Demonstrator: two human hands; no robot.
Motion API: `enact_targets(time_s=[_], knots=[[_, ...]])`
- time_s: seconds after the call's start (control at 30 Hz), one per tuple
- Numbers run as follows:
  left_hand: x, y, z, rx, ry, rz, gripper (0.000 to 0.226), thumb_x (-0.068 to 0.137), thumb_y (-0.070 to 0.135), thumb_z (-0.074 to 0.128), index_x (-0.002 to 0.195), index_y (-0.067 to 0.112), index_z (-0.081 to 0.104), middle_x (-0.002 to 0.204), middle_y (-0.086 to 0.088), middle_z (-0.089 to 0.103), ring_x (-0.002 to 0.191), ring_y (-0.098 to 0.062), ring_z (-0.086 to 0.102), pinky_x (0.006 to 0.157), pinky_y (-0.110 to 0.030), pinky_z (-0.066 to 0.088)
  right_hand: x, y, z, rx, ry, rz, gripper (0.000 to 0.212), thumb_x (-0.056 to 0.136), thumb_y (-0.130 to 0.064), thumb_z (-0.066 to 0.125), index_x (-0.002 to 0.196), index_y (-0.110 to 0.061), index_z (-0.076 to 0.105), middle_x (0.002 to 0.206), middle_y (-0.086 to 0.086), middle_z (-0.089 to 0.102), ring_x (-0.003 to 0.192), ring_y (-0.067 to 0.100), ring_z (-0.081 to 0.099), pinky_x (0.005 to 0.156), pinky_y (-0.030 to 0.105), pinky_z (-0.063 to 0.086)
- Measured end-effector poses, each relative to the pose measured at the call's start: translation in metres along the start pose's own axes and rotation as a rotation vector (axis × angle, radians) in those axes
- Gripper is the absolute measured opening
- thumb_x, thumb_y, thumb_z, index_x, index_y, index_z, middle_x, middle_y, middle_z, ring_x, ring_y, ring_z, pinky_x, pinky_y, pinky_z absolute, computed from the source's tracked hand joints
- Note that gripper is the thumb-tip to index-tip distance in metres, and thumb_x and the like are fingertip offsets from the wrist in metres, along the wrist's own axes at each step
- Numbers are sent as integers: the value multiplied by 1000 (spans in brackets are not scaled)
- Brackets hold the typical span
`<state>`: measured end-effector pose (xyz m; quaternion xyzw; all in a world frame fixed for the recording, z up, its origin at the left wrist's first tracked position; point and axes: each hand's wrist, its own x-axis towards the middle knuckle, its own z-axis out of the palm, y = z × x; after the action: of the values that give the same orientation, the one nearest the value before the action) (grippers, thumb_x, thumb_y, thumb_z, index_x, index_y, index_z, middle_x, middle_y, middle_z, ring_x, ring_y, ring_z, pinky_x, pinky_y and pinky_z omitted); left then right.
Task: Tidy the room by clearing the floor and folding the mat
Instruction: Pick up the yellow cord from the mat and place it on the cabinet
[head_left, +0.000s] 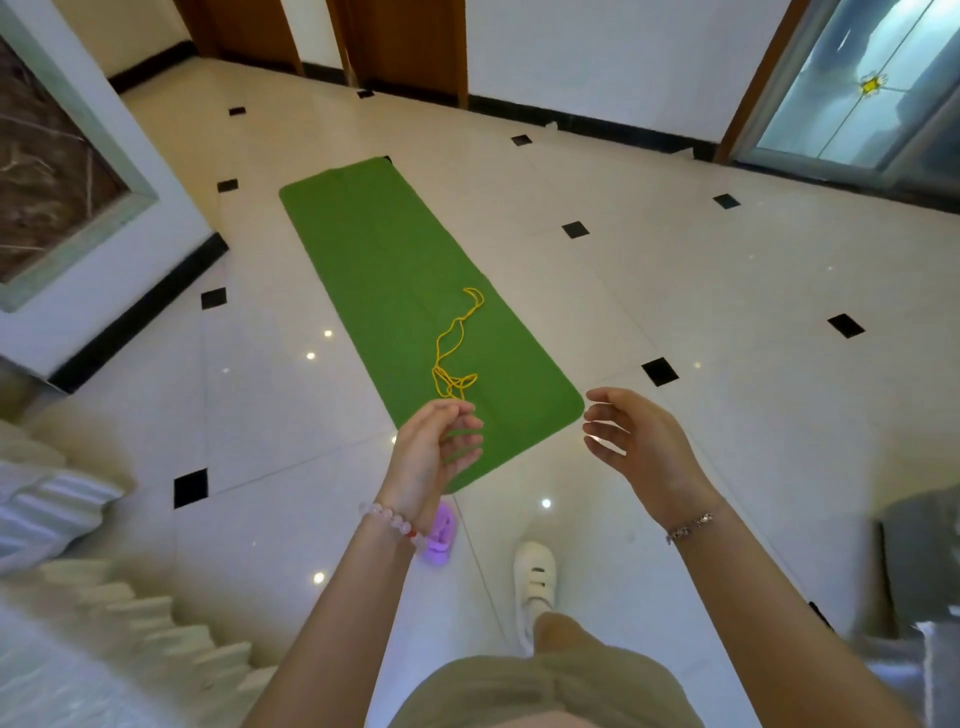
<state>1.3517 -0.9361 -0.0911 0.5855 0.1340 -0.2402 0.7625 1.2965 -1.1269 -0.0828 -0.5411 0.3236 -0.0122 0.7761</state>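
A green mat (395, 270) lies flat and unrolled on the tiled floor, running away from me. A thin yellow cord (453, 348) lies tangled on its near half. My left hand (434, 457) hovers above the mat's near edge with fingers loosely curled and holds nothing. My right hand (636, 441) hangs just right of the mat's near corner, fingers relaxed and empty. A purple object (441, 535) lies on the floor under my left wrist, partly hidden.
A white sofa or cushion (78, 545) fills the lower left. A white wall block with a framed panel (78, 197) stands at the left. Wooden door frames (405, 47) and a glass door (857, 83) line the far wall. A grey object (919, 561) sits at the right edge.
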Motion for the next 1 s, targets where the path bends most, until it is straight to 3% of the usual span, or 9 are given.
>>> enact_targets(time_s=[0.37,0.63,0.83,1.0], knots=[[142,44,42,27,150,-36,23,97,10,41,82,13,58,66,2,61,51,-4,58,60,-21,49,175,-66,25,-133,-60,70,16,93,-14,50,85,-14,64,70,1,59,65,13,57,67,24,48],[236,62,35,-51,252,-96,23,97,10,41,81,13,57,72,-2,60,59,-10,56,60,-21,49,285,-81,63,-256,-88,127,21,95,-11,46,84,-14,63,70,2,60,65,14,57,64,21,50],[321,78,9,-125,342,-97,24,97,8,41,80,13,58,63,3,62,56,-9,57,62,-23,47,388,-70,116,-375,-218,230,22,95,-8,47,80,-12,63,67,3,61,65,15,57,68,26,49],[390,50,-21,-149,413,-120,24,97,7,41,80,12,57,58,6,63,53,-7,57,55,-18,49,495,-16,144,-630,-279,321,17,92,-9,54,78,-14,63,63,-1,62,55,7,57,65,23,48]])
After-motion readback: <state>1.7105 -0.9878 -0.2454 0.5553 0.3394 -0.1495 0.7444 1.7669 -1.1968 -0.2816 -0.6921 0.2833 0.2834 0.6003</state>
